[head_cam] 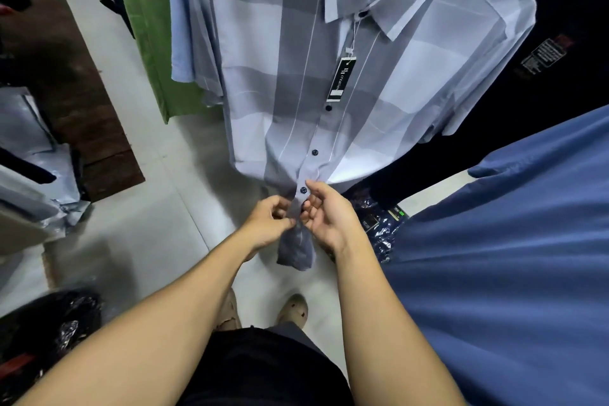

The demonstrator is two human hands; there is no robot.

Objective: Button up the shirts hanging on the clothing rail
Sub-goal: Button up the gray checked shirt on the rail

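Observation:
A grey and pale-blue checked shirt hangs in front of me, with a black hang tag below its collar. Dark buttons run down its placket; three of them, the lowest, look fastened. My left hand pinches the left edge of the placket near the hem. My right hand grips the right edge just below the lowest fastened button. The shirt's hem bunches below both hands. The button between my fingers is hidden.
A blue shirt hangs close on my right. A green garment and a light blue one hang to the left, with dark clothing behind on the right. A brown mat and plastic-wrapped packs lie on the pale floor.

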